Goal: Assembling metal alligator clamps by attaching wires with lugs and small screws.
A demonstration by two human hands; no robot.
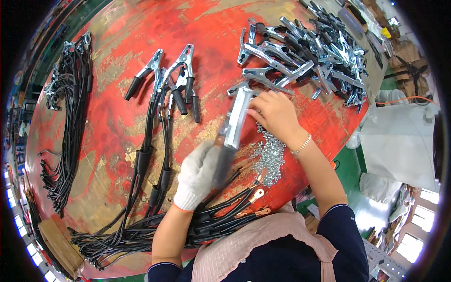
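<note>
My left hand (196, 173), in a white knit glove, is closed round a silver metal clamp (238, 115) with a dark handle, smeared by motion. My bare right hand (276, 115) is bent at the clamp's right side, fingertips close against it; whatever they pinch is hidden. Just below that hand lies a heap of small silver screws (270, 157). Under my left wrist stretches a bundle of black cables (188, 230), some ending in copper ring lugs (257, 194). Ahead and to the left, clamps with black grips (185, 61) lie joined to black cables.
A large pile of silver clamps (324, 56) covers the far right of the worn red table (110, 155). Along the left side lies a long bundle of black cables with clamps (75, 122). A cardboard piece (60, 249) stands at the lower left edge; a white covered surface (399, 143) is beyond the right edge.
</note>
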